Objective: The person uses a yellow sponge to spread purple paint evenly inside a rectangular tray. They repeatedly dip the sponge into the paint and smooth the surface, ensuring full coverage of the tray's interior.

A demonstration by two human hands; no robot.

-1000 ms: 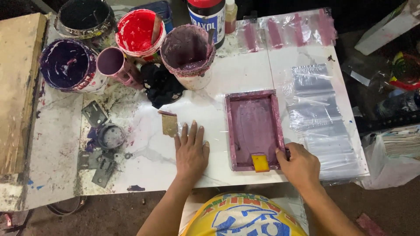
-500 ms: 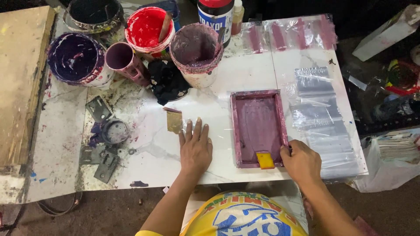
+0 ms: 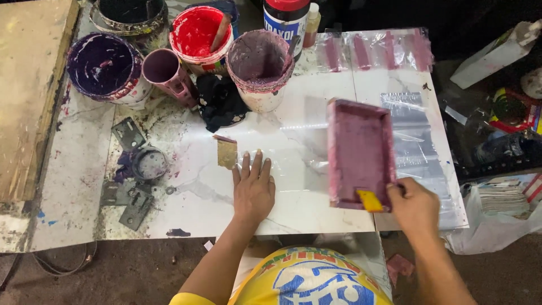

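My right hand (image 3: 415, 208) grips the near right corner of a purple-stained rectangular printing frame (image 3: 360, 151), which is tilted up off the white table (image 3: 186, 192). A small yellow scraper (image 3: 370, 200) lies at the frame's near edge beside my fingers. Pressed flat on the table, fingers spread, my left hand (image 3: 253, 186) rests on a clear plastic sheet (image 3: 293, 149) just left of the frame. A small tan card (image 3: 227, 152) lies just beyond my left fingertips.
Paint pots stand at the back: a purple one (image 3: 104, 68), a pink cup (image 3: 164, 70), a red bucket (image 3: 197, 34), a mauve bucket (image 3: 259, 65). A black rag (image 3: 220, 101) lies between them. Clear bags (image 3: 415, 135) are stacked at the right; metal hinges (image 3: 132, 169) at the left.
The frame lay flat on the table before; now my right hand has lifted its left side so that it tilts up. My left hand has stayed flat in place.
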